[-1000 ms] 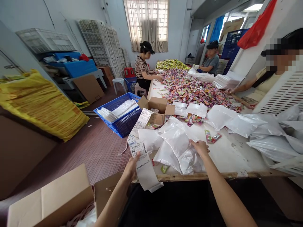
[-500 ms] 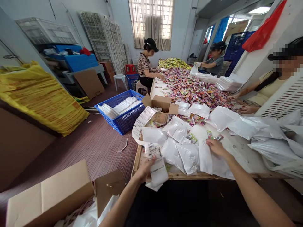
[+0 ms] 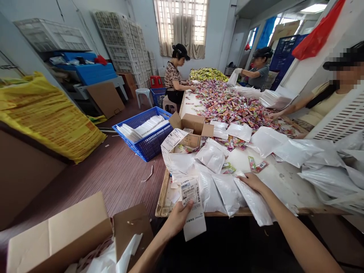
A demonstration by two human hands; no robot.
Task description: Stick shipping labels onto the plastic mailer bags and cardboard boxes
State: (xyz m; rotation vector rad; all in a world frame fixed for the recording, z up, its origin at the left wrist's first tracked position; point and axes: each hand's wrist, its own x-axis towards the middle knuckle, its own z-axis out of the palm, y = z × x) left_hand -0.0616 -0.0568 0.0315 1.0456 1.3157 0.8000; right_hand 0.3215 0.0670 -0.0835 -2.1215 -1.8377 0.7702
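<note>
A: Where are the wearer's hands?

B: From the centre of the view, the left hand is at 6 o'clock. Its grip is closed, thumb on top, around a long white paper strip of printed labels. The right hand is at 4 o'clock, laid over the top of a flattish, glossy white plastic bag.

A: Is the right grip closed too?

B: I cannot tell; the undersides of its fingers are hidden. The bag slants, its lower end jutting past the near edge of a white table with a wooden rim.

A: What is around them?

B: At 5 o'clock, just beside that bag, lie plumper white plastic bags. Between 3 and 4 o'clock are two small, shiny red-and-green sachets. A blue slatted plastic basket stands on the floor at 9 o'clock.

A: Which step is in hand?

B: I judge it to be positioning one bag, with the strip held apart from it.

A: And the next move?

B: It calls, I think, for steadying that overhanging bag and keeping the strip uncreased.
</note>
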